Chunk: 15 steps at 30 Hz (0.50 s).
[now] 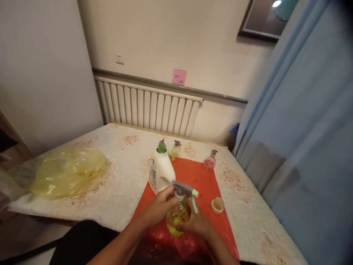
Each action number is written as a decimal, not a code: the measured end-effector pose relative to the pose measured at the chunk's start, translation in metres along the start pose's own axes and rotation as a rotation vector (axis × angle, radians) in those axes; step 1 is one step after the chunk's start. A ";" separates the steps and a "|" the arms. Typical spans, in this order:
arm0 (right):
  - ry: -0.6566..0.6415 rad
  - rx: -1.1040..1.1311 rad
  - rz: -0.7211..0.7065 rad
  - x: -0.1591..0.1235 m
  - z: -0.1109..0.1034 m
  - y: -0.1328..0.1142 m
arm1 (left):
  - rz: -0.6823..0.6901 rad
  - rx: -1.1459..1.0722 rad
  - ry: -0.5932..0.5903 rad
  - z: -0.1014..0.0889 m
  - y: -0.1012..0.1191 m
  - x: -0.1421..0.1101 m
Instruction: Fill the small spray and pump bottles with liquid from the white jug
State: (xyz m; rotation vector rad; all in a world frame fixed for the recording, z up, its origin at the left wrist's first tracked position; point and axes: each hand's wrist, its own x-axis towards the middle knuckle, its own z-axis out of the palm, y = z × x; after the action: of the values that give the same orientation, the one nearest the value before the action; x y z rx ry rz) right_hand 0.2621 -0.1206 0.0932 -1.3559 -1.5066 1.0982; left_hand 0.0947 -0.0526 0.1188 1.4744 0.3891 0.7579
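I'm watching a person at the near edge of a tabletop (124, 193) spread with a flowered cloth, both hands on one clear spray bottle (171, 218). The left hand (162, 204) has its thumb and fingers bent in on the bottle's neck, just below the grey spray head (184, 188); the right hand (196, 221) is curled round the body from the other side, its fingers partly closed on it. The bottle holds yellow-green liquid and is near the middle of the tabletop's near edge, over a red sheet (195, 180); whether its base touches the sheet I cannot tell. Just beyond the left hand a white jug (164, 169) stands upright along the sheet's left edge, uncapped, with something green in its mouth. A pale cap (217, 205) sits by the sheet's right edge. At the sheet's far right corner stands a spray bottle of pink liquid (210, 162), and near its far left corner another spray bottle (175, 150) is partly hidden behind the jug. A crumpled yellow plastic bag (68, 171) lies by the tabletop's left edge. Past the far edge, a white radiator (150, 106) runs along the wall below a pink note (179, 77).
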 end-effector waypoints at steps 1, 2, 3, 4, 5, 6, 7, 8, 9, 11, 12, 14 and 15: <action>-0.008 -0.021 -0.002 -0.001 0.002 -0.001 | -0.006 -0.018 -0.006 0.001 0.002 -0.001; -0.010 -0.044 0.000 -0.002 0.004 -0.001 | -0.011 -0.042 0.001 0.002 0.003 -0.002; -0.009 -0.068 0.006 -0.002 0.006 -0.001 | -0.012 -0.074 0.020 0.003 0.005 -0.003; -0.005 -0.088 0.008 -0.003 0.007 0.000 | -0.011 -0.112 0.045 0.003 0.006 -0.004; -0.003 -0.102 0.005 -0.003 0.008 0.000 | -0.006 -0.151 0.076 0.004 0.008 -0.005; -0.005 -0.108 -0.005 -0.003 0.010 0.001 | 0.001 -0.183 0.109 0.005 0.010 -0.006; -0.009 -0.107 -0.023 -0.002 0.011 0.002 | 0.012 -0.206 0.146 0.005 0.013 -0.006; -0.015 -0.102 -0.045 -0.002 0.012 0.003 | 0.022 -0.223 0.185 0.005 0.016 -0.007; -0.019 -0.097 -0.065 -0.002 0.013 0.003 | 0.033 -0.240 0.225 0.005 0.020 -0.006; -0.012 -0.111 -0.076 -0.002 0.014 0.004 | 0.070 -0.274 0.297 0.003 0.030 -0.004; -0.001 -0.131 -0.070 -0.002 0.014 0.004 | 0.094 -0.293 0.326 0.002 0.035 -0.003; 0.022 -0.176 -0.058 -0.002 0.012 0.002 | 0.144 -0.325 0.368 -0.002 0.045 -0.001; 0.031 -0.193 -0.057 -0.002 0.012 0.002 | 0.166 -0.335 0.378 -0.005 0.051 0.000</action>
State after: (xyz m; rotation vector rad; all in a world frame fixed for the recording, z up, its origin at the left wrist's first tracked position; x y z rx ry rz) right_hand 0.2518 -0.1235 0.0882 -1.4437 -1.6514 0.9111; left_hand 0.0806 -0.0527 0.1677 1.0552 0.4042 1.1816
